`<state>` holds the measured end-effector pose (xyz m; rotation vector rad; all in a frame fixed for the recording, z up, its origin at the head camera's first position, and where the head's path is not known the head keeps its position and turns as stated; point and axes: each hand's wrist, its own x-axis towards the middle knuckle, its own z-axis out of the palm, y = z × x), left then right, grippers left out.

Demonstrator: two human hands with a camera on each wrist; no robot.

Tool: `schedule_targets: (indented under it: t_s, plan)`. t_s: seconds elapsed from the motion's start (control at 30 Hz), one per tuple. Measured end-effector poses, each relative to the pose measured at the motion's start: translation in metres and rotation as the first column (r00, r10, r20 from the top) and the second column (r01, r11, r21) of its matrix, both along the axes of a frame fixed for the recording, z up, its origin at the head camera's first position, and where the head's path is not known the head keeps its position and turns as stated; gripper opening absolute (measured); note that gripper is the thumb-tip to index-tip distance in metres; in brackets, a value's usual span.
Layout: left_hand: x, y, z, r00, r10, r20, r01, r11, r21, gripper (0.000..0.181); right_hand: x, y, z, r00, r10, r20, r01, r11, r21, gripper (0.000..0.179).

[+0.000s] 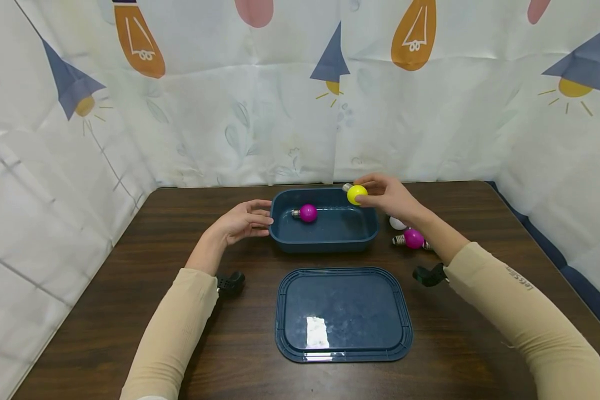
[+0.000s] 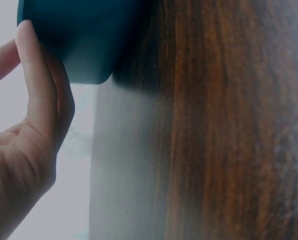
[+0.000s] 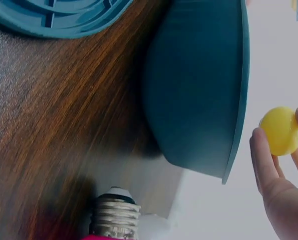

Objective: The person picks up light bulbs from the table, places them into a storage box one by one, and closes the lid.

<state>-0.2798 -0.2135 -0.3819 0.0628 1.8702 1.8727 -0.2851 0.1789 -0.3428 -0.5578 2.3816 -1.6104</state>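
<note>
A yellow light bulb [image 1: 357, 194] is pinched between the thumb and fingers of my right hand [image 1: 387, 195], above the back right corner of a dark blue plastic container [image 1: 325, 247]. The bulb's metal base points to the left in the head view; in the right wrist view the yellow bulb [image 3: 280, 131] is beyond the container's rim. Inside the container a magenta light bulb [image 1: 308, 213] lies on its side. My left hand [image 1: 245, 222] reaches the container's left end, loosely extended fingers touching its wall. The left wrist view shows a fingertip right at the container [image 2: 84, 50].
A dark blue lid [image 1: 345, 311] lies flat on the brown wooden table [image 1: 250, 366], in front of the container. Under my right forearm are another magenta bulb [image 1: 413, 239] and a white bulb [image 1: 397, 223], with another metal base beside them. A printed curtain [image 1: 290, 111] hangs behind the table.
</note>
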Motion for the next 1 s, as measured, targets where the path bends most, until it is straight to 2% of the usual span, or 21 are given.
schedule_targets:
  t_s: [0.67,1.0]
  plan:
    - [0.001,0.001,0.002,1.0,0.001,0.007,-0.001,1.0,0.008,0.068,0.003,-0.018,-0.006,0.999,0.04,-0.021,-0.039,0.999,0.026,0.044]
    - [0.0,0.0,0.001,1.0,0.006,0.007,-0.006,1.0,0.008,0.067,0.005,-0.028,-0.011,0.998,0.061,-0.011,-0.061,0.998,0.003,0.042]
